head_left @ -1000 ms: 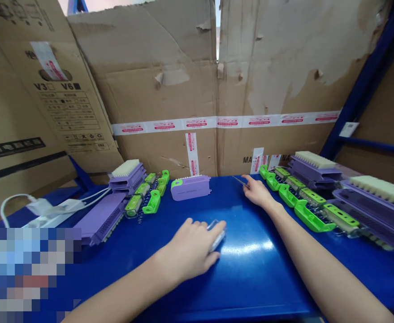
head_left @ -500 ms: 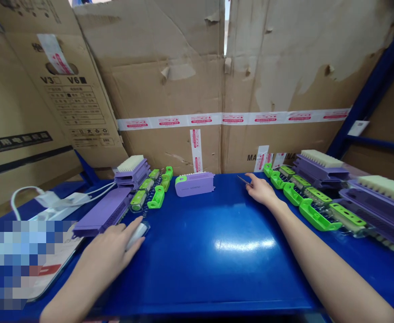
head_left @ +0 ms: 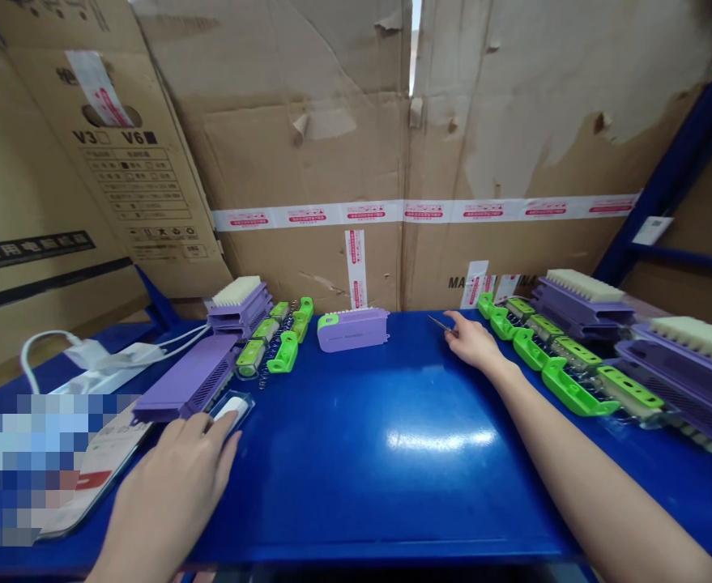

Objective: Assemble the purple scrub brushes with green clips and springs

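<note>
At the left front, my left hand [head_left: 176, 470] is closed on a small white piece in clear plastic wrap [head_left: 232, 406], beside a flat purple casing [head_left: 189, 376]. My right hand [head_left: 474, 340] rests at the back of the blue table, fingers closed round a thin pointed metal tool [head_left: 439, 324]; most of it is hidden. Between the hands, further back, stands a purple brush-like unit [head_left: 356, 332] with a green end and white bristles on top. Green curved caps [head_left: 283, 353], springs and plastic-wrapped green-topped pieces [head_left: 251, 356] lie in rows just beyond my left hand.
More green caps [head_left: 577, 390], wrapped pieces [head_left: 628, 389] and purple casings with bristle blocks [head_left: 583, 295] line the right side. A white power strip [head_left: 118, 368] with cables and a partly blurred phone-like slab [head_left: 97, 478] lie left. Cardboard [head_left: 307, 162] walls the back.
My left hand has moved left and toward me from mid-table, carrying the wrapped white piece to the left casing. My right hand has stayed in place; the view has shifted slightly.
</note>
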`<action>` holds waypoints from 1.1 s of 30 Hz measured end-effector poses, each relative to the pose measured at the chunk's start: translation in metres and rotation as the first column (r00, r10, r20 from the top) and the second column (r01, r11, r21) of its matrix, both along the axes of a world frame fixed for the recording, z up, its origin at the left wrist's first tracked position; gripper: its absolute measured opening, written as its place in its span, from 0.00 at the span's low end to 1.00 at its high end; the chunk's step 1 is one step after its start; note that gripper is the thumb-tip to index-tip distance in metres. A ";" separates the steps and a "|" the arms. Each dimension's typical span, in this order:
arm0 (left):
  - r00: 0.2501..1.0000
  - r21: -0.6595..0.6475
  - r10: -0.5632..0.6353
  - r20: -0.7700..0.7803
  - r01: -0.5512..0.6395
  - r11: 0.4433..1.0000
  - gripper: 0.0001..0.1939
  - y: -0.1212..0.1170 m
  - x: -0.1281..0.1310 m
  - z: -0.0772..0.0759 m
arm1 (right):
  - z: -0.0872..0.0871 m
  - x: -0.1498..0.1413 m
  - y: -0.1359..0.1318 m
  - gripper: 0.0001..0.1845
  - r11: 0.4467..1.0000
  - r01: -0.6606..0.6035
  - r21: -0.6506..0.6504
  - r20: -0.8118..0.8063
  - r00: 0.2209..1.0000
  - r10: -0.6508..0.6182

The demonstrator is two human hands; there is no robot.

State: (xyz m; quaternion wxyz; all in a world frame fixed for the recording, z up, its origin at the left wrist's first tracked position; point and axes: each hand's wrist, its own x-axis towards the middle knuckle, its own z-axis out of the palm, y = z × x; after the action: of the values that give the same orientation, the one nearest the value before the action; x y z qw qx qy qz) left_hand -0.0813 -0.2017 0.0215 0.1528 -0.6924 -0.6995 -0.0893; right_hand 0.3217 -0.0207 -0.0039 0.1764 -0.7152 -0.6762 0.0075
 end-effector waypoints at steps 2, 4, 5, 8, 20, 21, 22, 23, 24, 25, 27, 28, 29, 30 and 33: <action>0.997 -0.010 0.024 -0.070 -0.025 1.000 0.26 0.006 -0.001 0.000 | 0.000 0.000 0.000 0.27 1.000 0.003 -0.002 0.001 1.000 -0.003; 0.994 -0.006 0.028 -0.101 -0.028 1.000 0.26 0.014 -0.002 -0.001 | 0.000 -0.001 -0.001 0.27 1.000 0.002 -0.002 0.001 1.000 -0.002; 0.994 0.000 0.024 -0.104 -0.024 1.000 0.26 0.019 -0.003 -0.001 | 0.000 -0.001 -0.001 0.27 1.000 0.001 -0.001 0.000 1.000 -0.001; 0.993 0.015 0.021 -0.116 -0.019 1.000 0.25 0.031 -0.005 -0.001 | 0.001 -0.001 -0.002 0.27 1.000 0.002 -0.001 -0.001 1.000 -0.002; 0.995 0.017 -0.053 -0.085 0.055 0.998 0.21 0.056 -0.011 -0.004 | 0.000 0.000 -0.001 0.27 1.000 -0.005 -0.002 -0.004 1.000 0.005; 0.996 0.015 -0.054 -0.076 0.056 0.998 0.21 0.058 -0.013 -0.004 | 0.000 0.000 -0.001 0.27 1.000 -0.006 -0.001 -0.007 1.000 0.006; 0.996 0.011 -0.053 -0.069 0.054 0.998 0.20 0.059 -0.015 -0.005 | 0.000 0.000 -0.001 0.27 1.000 -0.007 0.000 -0.009 1.000 0.007; 0.997 0.005 -0.052 -0.065 0.053 0.999 0.20 0.059 -0.016 -0.005 | 0.000 0.000 -0.001 0.27 1.000 -0.008 0.000 -0.010 1.000 0.008; 0.997 -0.001 -0.051 -0.065 0.051 0.999 0.20 0.059 -0.016 -0.004 | 0.000 0.000 -0.001 0.27 1.000 -0.009 0.000 -0.011 1.000 0.009; 0.996 -0.005 -0.047 -0.072 0.047 0.999 0.20 0.058 -0.015 -0.002 | 0.000 0.000 -0.001 0.27 1.000 -0.008 -0.001 -0.011 1.000 0.008; 0.994 -0.005 -0.030 -0.107 0.030 1.000 0.20 0.055 -0.009 0.002 | 0.000 0.000 0.000 0.27 1.000 -0.006 -0.005 -0.012 1.000 0.006; 0.991 -0.001 -0.019 -0.130 0.019 1.000 0.20 0.054 -0.005 0.005 | 0.000 0.000 0.000 0.27 1.000 -0.004 -0.007 -0.013 1.000 0.004; 0.988 0.003 -0.009 -0.154 0.009 1.000 0.21 0.053 -0.001 0.008 | 0.000 0.000 0.000 0.27 1.000 -0.004 -0.009 -0.012 1.000 0.004; 0.985 0.008 -0.003 -0.174 0.005 1.000 0.21 0.053 0.005 0.012 | 0.000 0.000 0.000 0.27 1.000 -0.003 -0.011 -0.009 1.000 0.003; 0.978 0.017 -0.038 -0.204 0.042 0.999 0.19 0.059 0.022 0.020 | 0.002 -0.003 -0.003 0.27 1.000 0.008 -0.010 0.026 1.000 -0.008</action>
State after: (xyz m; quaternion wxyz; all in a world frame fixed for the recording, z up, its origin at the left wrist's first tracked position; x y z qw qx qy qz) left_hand -0.0589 -0.1428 0.0417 0.2292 -0.7100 -0.6652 -0.0286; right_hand 0.3190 -0.0234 -0.0022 0.1638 -0.7188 -0.6756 0.0010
